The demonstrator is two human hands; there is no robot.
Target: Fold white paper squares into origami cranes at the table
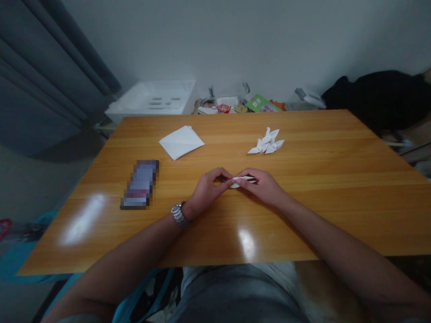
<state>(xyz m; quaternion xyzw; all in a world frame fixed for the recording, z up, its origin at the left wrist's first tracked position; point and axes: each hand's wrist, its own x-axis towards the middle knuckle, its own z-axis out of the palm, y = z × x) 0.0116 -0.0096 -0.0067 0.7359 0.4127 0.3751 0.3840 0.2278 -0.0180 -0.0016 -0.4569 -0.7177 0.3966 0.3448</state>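
Both of my hands meet over the middle of the wooden table point(303, 215). My left hand point(205, 190), with a metal watch at the wrist, pinches one end of a small folded white paper piece point(243, 180). My right hand point(264, 185) has its fingers closed on the other end of the same piece, pressing it down on the tabletop. Most of the paper is hidden under my fingers.
A stack of white paper squares point(182, 141) lies at the back left. Several folded white paper cranes point(267, 142) sit at the back centre. A phone point(140, 184) lies to the left of my hands. A white box point(151, 99) and clutter stand behind the table.
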